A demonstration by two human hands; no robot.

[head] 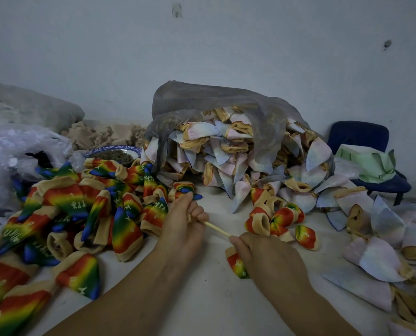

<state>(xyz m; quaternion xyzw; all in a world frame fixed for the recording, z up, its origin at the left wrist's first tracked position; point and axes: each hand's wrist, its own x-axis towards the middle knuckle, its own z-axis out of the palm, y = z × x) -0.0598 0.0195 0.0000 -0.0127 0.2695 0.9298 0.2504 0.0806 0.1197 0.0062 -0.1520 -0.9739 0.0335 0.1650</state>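
Dozens of turned rainbow cones [80, 202] lie left on the desk [202, 299], a bag [202, 100] of pale pieces [226, 154] apparently awaits, while left fingers [198, 214] grip the stick [216, 229] and right fingers [242, 242] clutch one cone [237, 265] mid-desk.

One head-worn wide-angle cam looked fwd & down over the table [222, 214], close above left hand [185, 220] and right hand [265, 254] at 6 o'clock, w/ the wall [202, 44] at 12 o'clock.

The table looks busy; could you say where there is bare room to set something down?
Bare table shows between the arms and in a strip from the left hand and right hand to the bag. Crowded: rainbow pieces left, pale pieces right.
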